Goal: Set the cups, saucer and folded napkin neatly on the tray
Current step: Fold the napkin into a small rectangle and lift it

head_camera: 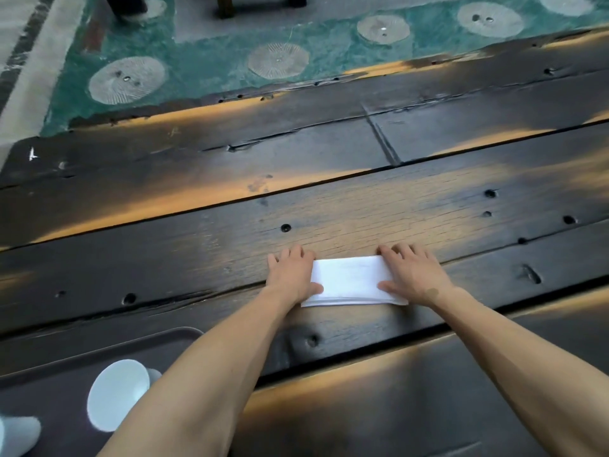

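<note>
A white folded napkin point(351, 280) lies flat on the dark wooden table point(197, 232), in the middle of the view. My left hand point(291, 275) presses its left end with straight fingers, thumb on the cloth. At the napkin's right end my right hand point(413, 273) presses in the same way. A dark tray point(59, 387) sits at the lower left. On it stands a white cup point(115, 392), partly hidden by my left forearm. Another white piece point(18, 435) shows at the bottom left corner, cut off by the frame.
The table is made of dark planks with gaps, knots and holes. Beyond its far edge lies a green floor point(204, 70) with round pale stones. Dark furniture legs point(127, 6) stand at the top.
</note>
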`<state>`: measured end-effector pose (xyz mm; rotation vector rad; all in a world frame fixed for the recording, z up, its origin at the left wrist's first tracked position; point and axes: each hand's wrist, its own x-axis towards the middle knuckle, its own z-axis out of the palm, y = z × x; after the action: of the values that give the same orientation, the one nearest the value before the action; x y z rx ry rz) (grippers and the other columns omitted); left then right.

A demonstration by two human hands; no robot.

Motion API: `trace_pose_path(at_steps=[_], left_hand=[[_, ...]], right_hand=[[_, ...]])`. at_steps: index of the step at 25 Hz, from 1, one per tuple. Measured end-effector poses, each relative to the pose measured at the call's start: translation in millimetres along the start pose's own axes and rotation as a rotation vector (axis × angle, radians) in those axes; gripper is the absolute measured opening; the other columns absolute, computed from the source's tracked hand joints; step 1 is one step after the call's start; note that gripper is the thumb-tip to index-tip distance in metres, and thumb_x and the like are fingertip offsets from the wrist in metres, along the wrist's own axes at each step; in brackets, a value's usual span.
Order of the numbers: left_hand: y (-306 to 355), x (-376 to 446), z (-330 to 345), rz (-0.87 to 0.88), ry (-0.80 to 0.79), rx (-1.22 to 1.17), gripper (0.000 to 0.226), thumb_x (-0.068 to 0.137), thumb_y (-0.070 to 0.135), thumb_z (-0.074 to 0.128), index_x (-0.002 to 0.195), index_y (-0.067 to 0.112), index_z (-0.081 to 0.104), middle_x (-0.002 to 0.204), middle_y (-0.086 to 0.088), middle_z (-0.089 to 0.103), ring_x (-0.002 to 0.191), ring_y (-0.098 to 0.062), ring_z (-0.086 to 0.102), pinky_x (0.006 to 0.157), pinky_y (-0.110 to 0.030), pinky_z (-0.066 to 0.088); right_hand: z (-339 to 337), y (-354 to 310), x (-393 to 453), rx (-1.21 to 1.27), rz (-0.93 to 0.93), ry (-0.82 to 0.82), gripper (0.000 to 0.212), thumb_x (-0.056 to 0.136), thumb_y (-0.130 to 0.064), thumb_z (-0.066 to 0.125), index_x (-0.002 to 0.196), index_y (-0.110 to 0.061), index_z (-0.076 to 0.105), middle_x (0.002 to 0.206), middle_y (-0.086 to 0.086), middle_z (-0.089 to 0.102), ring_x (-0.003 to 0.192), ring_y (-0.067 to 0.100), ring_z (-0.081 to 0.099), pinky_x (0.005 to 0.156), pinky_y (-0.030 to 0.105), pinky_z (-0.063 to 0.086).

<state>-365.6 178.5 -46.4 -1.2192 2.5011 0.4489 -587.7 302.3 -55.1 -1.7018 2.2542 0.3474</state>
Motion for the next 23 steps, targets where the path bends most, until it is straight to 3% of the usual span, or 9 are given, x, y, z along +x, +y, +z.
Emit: trace_pose_path(at_steps=[4,7,9,13,18,23], left_hand=[[9.2,5.0,-7.2,-0.061,-0.045,0.025,0.051,0.078,0.038,0.072,0.124,0.023,0.053,0.127,-0.007,0.046,0.121,-0.028,0.036,0.096,-0.042,0.031],[4.2,-5.3,-6.5,-0.131,-0.034,-0.096,0.027,0.084,0.019,0.061,0.110,0.021,0.057,0.125,-0.006,0.057,0.119,-0.028,0.049,0.095,-0.040,0.035],[1.3,-18.0,-4.9,-0.158,-0.050,-0.205,0.020,0.085,0.014,0.055,0.104,0.020,0.056,0.119,-0.008,0.064,0.112,-0.030,0.057,0.084,-0.036,0.039],[3.4,-58.5,-8.0,-0.161,-0.032,-0.218,0.028,0.087,0.010,0.050,0.113,0.019,0.054,0.115,-0.011,0.066,0.106,-0.033,0.060,0.078,-0.037,0.046],[-7.7,-119.0,-21.2,-0.202,0.037,-0.315,0.021,0.089,0.013,0.051,0.110,0.016,0.052,0.113,-0.010,0.065,0.102,-0.033,0.058,0.074,-0.037,0.044],[-31.9,-182.1,-22.6,-0.236,0.081,-0.449,0.038,0.092,0.017,0.058,0.129,0.013,0.052,0.129,-0.012,0.060,0.116,-0.032,0.056,0.090,-0.036,0.044]], right_hand=[[-12.6,-0.7,2.7,0.129,0.095,-0.044,0.055,0.079,-0.044,0.072,0.126,-0.022,0.053,0.122,0.006,0.051,0.114,0.028,0.046,0.092,0.038,0.041],[-16.0,1.4,-5.3,0.333,0.178,-0.077,0.035,0.079,-0.027,0.072,0.110,-0.017,0.058,0.112,0.009,0.064,0.101,0.028,0.058,0.077,0.033,0.045],[-17.3,0.2,-18.6,0.409,0.225,-0.093,0.022,0.080,-0.019,0.066,0.100,-0.021,0.057,0.103,0.007,0.068,0.090,0.026,0.060,0.069,0.031,0.043],[-23.2,-15.1,-52.0,0.286,0.188,-0.044,0.021,0.086,-0.013,0.050,0.102,-0.024,0.057,0.098,0.007,0.069,0.086,0.028,0.061,0.067,0.033,0.046],[-45.4,-33.6,-88.6,0.346,0.138,0.020,0.015,0.085,-0.014,0.055,0.097,-0.024,0.058,0.088,0.004,0.065,0.078,0.023,0.055,0.064,0.029,0.040],[-59.7,-68.8,-127.9,0.419,0.068,-0.014,0.015,0.080,-0.013,0.057,0.090,-0.024,0.055,0.081,0.000,0.059,0.074,0.022,0.056,0.059,0.029,0.043]])
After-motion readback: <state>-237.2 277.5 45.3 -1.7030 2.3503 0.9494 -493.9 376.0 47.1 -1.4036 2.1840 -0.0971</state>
